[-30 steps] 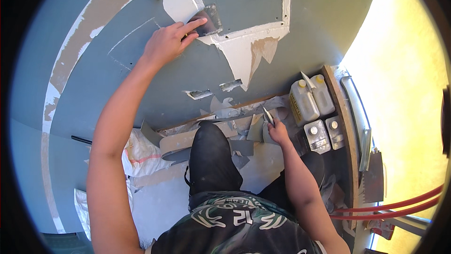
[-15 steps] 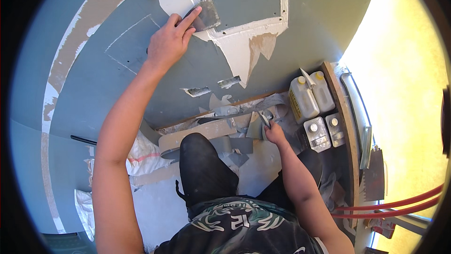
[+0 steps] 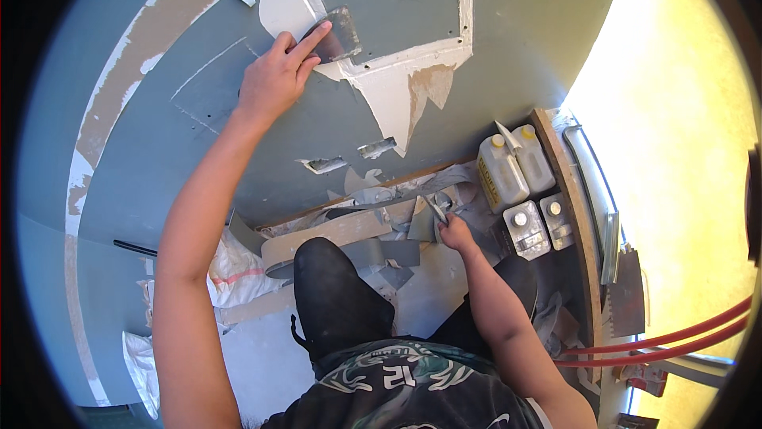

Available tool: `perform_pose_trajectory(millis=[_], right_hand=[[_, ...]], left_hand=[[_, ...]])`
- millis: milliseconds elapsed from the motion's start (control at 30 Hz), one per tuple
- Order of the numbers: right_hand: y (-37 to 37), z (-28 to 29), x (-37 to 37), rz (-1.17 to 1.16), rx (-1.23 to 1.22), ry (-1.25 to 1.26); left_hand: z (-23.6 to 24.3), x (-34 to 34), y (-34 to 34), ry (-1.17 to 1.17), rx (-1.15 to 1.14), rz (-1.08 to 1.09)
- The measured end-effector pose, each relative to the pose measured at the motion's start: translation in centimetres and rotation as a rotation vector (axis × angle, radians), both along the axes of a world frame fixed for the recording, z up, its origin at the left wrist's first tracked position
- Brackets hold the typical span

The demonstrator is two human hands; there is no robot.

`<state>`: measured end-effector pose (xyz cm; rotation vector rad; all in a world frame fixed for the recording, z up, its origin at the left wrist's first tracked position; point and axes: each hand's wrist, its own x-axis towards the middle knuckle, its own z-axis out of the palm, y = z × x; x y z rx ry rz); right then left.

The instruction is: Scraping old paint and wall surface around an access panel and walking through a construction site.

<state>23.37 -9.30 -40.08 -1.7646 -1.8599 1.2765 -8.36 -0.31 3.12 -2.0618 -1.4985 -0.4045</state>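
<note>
My left hand is raised to the grey-green wall board. It grips a wide, flat-bladed scraper, index finger stretched along it. The blade lies on the wall at the lower left corner of a patch panel edged with white filler. Below that corner, white compound tapers down in jagged points beside bare brown paper. Lower down, my right hand is closed around a slim tool with a narrow pale blade; its exact kind is unclear. It is held over board scraps, away from the wall.
Two ragged slots pierce the wall. Torn board strips litter the floor before my knees. Plastic jugs and metal cans stand at right by a wooden edge. Red hoses cross at lower right; a white sack lies left.
The whole view has shifted slightly, so everything sits a little lower and further left. Both hands keep their holds, with the scraper at nearly the same spot on the wall.
</note>
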Motion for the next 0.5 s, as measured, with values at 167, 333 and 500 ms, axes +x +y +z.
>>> perform_pose_trajectory(millis=[167,333,500], right_hand=[[0.2,-0.3,0.1,-0.001,0.033,0.017],[0.2,-1.5,-0.5,-0.002,0.126,-0.015],[0.7,-4.5,-0.6,-0.042,0.084,0.04]], left_hand=[[-0.2,0.0,0.2,0.005,0.014,0.0],[-0.4,-0.5,0.4,0.013,0.033,-0.014],[-0.4,-0.2,0.6,0.002,0.032,-0.028]])
